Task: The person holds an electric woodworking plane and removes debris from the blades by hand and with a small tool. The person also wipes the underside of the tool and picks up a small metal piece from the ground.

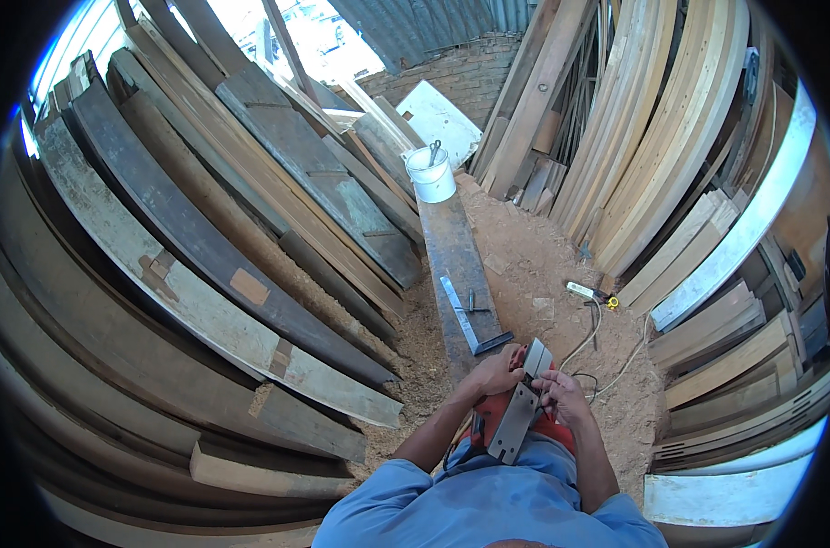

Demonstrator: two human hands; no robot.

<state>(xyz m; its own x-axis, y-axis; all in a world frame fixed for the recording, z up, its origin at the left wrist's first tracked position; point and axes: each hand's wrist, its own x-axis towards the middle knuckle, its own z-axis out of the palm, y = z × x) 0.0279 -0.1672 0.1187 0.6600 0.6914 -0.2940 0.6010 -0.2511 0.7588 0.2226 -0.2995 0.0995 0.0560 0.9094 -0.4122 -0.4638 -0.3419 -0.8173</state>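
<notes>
I hold a red electric planer (517, 409) upside down against my body, its grey metal sole facing up. My left hand (495, 373) grips its upper left side. My right hand (561, 395) rests on its right edge, fingers on the sole near the middle. A dark wooden plank (451, 260) stretches away in front of me. On it lie a metal try square (465, 315) and a small dark tool (472, 300).
A white bucket (430, 173) stands at the plank's far end. Old planks lean on the left (205, 256), pale boards on the right (652, 155). Sawdust covers the ground (533, 265). A power strip (581, 290) with cables lies to the right.
</notes>
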